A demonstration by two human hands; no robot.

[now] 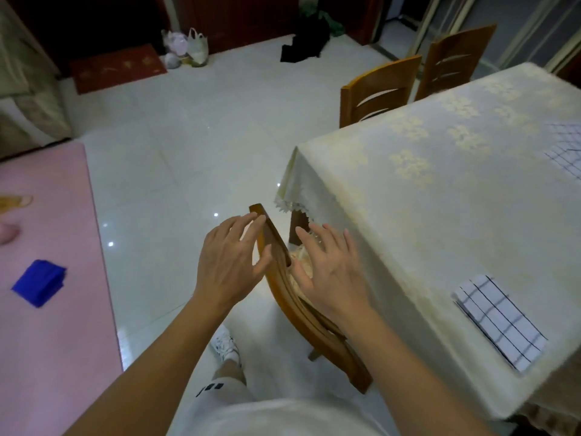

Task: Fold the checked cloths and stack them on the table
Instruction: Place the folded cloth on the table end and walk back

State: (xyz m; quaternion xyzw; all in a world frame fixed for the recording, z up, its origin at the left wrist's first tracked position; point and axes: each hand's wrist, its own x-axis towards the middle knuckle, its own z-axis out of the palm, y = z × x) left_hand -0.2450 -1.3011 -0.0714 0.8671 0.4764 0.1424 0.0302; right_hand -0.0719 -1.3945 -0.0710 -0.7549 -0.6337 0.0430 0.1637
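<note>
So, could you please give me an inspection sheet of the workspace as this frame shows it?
Surface: table covered by a cream flowered tablecloth.
Job's things: one folded checked cloth lies flat near the table's near edge; a second checked cloth is cut off by the right frame edge, so its fold cannot be told.
Clutter: blue folded item on the pink mat; plastic bags and a dark garment on the floor.
Grippers: left hand and right hand have fingers spread at the wooden chair back, holding nothing.
Cables: nothing seen.
Surroundings: two more chairs at the table's far side; red doormat.
</note>
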